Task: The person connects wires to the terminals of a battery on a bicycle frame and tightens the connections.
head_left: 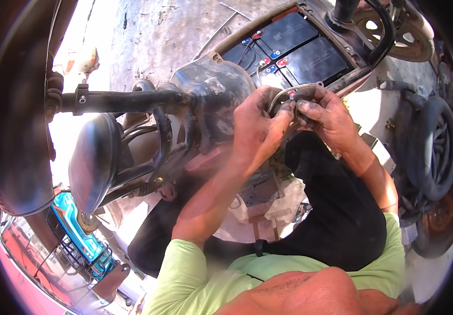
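Observation:
My left hand (260,118) and my right hand (330,114) meet near the front of a vehicle's battery tray (353,77). Both are closed, with thumbs and fingers pinching a grey cable (281,92) that loops over the fingertips. A ring terminal (319,84) sticks up at the cable's end beside my right fingers. A small red piece (291,95) shows between the hands; its kind is unclear. Just beyond, black batteries (289,29) fill the tray, with red and blue terminals (275,54) and thin wires on top. My fingertips are dark with grime.
On the left a worn metal frame (221,105) carries padded black seats (94,163). At the right lie black tyres (429,152) and a rusty wheel (441,216). A spoked wheel (410,39) stands at the far right. A blue vehicle (82,231) is at the lower left.

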### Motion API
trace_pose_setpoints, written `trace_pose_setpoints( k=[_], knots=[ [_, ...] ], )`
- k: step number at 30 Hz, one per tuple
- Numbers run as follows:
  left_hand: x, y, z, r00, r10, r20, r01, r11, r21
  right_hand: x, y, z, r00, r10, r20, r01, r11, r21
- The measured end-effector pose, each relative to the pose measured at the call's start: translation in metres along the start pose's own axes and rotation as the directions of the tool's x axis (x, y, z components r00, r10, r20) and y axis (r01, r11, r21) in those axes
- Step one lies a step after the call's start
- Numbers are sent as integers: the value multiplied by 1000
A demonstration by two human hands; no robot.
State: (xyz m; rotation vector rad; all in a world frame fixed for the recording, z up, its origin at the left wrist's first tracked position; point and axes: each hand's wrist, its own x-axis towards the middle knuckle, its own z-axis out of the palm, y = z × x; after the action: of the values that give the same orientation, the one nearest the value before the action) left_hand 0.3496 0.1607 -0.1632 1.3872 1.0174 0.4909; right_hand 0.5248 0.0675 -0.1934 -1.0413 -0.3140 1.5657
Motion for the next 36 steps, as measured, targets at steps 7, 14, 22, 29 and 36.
trace_pose_setpoints(
  k=[7,14,22,29,36],
  knots=[
    [-7,-5,0,998,-9,62,13,998,-68,7,-1,0,996,67,-59,-71,996,-54],
    [-8,-8,4,989,55,140,-34,988,-149,9,-1,-10,995,75,-62,-80,993,-83],
    [25,-2,-15,992,102,-73,-108,991,-82,11,-35,-24,979,-126,-160,115,990,-79],
    [67,-20,-23,974,215,-72,-177,919,351,65,-52,-25,964,-228,-138,147,887,-438],
    [81,-28,-13,936,331,-115,-235,836,496,117,-73,-40,986,-161,42,133,606,-784]
  ],
)
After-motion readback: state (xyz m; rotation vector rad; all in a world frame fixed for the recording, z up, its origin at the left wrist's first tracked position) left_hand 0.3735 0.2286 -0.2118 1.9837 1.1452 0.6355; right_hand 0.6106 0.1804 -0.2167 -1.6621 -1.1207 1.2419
